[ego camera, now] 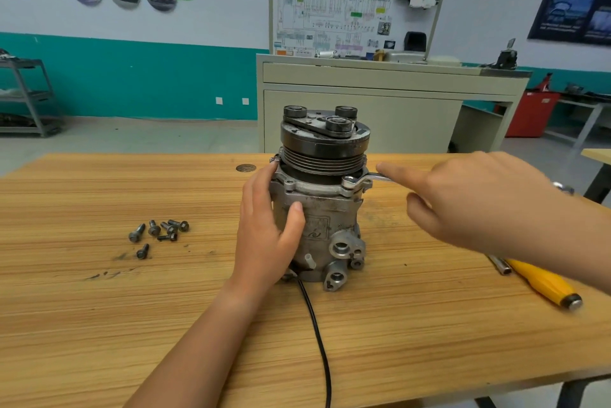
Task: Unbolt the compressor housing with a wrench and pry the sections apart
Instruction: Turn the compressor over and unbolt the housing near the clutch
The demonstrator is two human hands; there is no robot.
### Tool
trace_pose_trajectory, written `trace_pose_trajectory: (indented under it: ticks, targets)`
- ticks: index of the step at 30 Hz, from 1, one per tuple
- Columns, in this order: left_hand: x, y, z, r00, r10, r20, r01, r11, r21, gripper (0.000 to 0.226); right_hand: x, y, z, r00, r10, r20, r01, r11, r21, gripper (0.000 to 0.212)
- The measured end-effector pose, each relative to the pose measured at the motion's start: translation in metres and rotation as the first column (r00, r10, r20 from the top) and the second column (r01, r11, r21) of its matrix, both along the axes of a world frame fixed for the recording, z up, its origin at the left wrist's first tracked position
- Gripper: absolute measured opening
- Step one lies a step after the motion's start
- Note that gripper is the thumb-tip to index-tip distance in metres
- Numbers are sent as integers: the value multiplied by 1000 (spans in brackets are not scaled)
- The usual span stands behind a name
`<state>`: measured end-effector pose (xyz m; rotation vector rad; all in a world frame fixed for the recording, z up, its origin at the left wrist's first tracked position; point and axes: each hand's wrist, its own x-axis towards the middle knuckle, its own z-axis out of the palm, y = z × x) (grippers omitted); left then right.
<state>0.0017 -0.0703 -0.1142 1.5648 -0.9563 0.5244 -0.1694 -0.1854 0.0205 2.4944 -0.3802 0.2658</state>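
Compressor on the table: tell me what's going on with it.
A person's left hand grips the upright compressor, steadying it on the wooden table. The right hand lies on the handle of a wrench, index finger stretched along it. The wrench's ring end sits on the flange below the pulley. Several loose bolts lie left of the compressor, and a yellow-handled screwdriver lies to the right.
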Motion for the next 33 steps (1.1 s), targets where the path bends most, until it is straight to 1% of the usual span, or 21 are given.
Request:
trace_pose_trajectory:
  ticks: [3, 6, 7, 8, 10, 13, 14, 16, 17, 19, 20, 21, 23, 24, 25, 26, 27, 29, 30, 32, 33]
  targets:
    - [0, 0, 1, 1000, -5, -4, 5, 1000, 1, 51, 2, -11, 2, 999, 20, -45, -19, 999, 32, 51]
    - [0, 1, 0, 1000, -2, 1, 2, 1000, 0, 51, 1, -10, -9, 996, 59, -71, -63, 997, -55, 71]
    - [0, 1, 0, 1000, 1, 6, -1, 1000, 0, 51, 1, -10, -10, 995, 62, -79, -70, 993, -92, 73]
    - [0, 1, 0, 1000, 3, 11, -3, 1000, 4, 52, 2, -12, -10, 995, 64, -79, -74, 988, -137, 71]
    - [1, 1, 0, 999, 13, 36, -14, 1000, 16, 53, 11, -25, -5, 993, 114, -41, -120, 971, -209, 58]
    - [4, 3, 1, 997, 39, 71, -42, 998, 46, 55, 32, -45, -6, 977, 210, 26, -199, 954, -226, 39]
    - [4, 3, 0, 996, 43, 71, -47, 997, 54, 55, 39, -52, -11, 969, 237, 61, -218, 949, -229, 36]
    - [4, 4, 0, 996, 50, 71, -54, 997, 55, 56, 49, -62, -25, 902, 360, 237, -328, 930, -163, 28]
    - [4, 4, -1, 996, 52, 70, -56, 997, 52, 56, 53, -63, -31, 871, 394, 292, -369, 919, -139, 27]
    - [3, 3, 0, 997, 52, 58, -55, 997, 49, 56, 56, -63, -39, 828, 441, 345, -429, 896, -117, 25]
    - [3, 2, 0, 998, 47, 48, -50, 998, 50, 56, 56, -61, -39, 798, 450, 401, -456, 886, -87, 24]
    - [2, 3, 0, 998, 42, 38, -44, 998, 51, 57, 53, -58, -38, 759, 441, 479, -488, 872, -30, 24]
    - [3, 3, -1, 999, 34, 31, -36, 998, 53, 57, 35, -46, -34, 644, 337, 687, -560, 819, 124, 31]
    - [3, 3, -2, 999, 36, 35, -38, 998, 51, 57, 24, -38, -31, 576, 297, 762, -601, 785, 148, 35]
    - [4, 2, -2, 998, 40, 38, -42, 998, 47, 58, 12, -30, -30, 535, 289, 794, -607, 785, 123, 38]
    - [3, 2, -1, 998, 42, 37, -43, 998, 45, 58, 1, -22, -28, 556, 288, 780, -561, 822, 96, 39]
    - [3, 2, -1, 999, 39, 34, -41, 998, 43, 57, -8, -15, -27, 629, 273, 728, -486, 869, 94, 41]
    - [2, 2, 0, 999, 33, 31, -34, 999, 39, 57, -16, -9, -22, 842, 136, 522, -268, 945, 187, 44]
    - [2, 2, 0, 999, 32, 32, -33, 999, 36, 57, -16, -10, -22, 910, 51, 412, -158, 960, 231, 45]
    - [1, 2, -1, 999, 33, 31, -34, 999, 30, 57, -12, -12, -27, 962, -28, 272, -41, 968, 246, 47]
    - [1, 2, 0, 999, 33, 25, -33, 999, 29, 57, -10, -10, -29, 970, -22, 241, -39, 968, 249, 48]
